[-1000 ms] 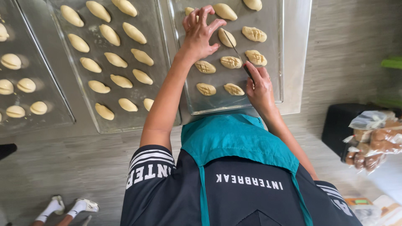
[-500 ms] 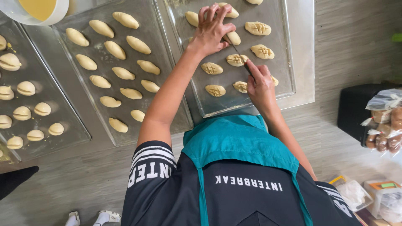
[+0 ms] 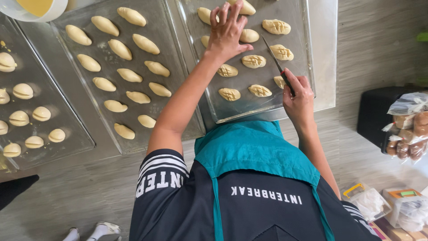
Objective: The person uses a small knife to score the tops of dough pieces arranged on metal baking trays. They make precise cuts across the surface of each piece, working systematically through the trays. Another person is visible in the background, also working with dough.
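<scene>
My left hand lies spread with fingers apart on the right metal baking tray, resting among oval dough pieces. My right hand is closed around the handle of a thin knife, whose blade points up over the tray, next to a scored dough piece. Several pieces here carry a criss-cross pattern, such as one scored piece. A plain dough piece lies just right of my left hand.
A middle tray holds several smooth oval dough pieces. A left tray holds round folded pieces. A white bowl of yellow liquid sits at the top left. Bagged goods and plastic containers stand at the right.
My right hand has drawn the knife back from the lower dough pieces toward the tray's right side. My left hand stays spread on the tray. The view has shifted slightly.
</scene>
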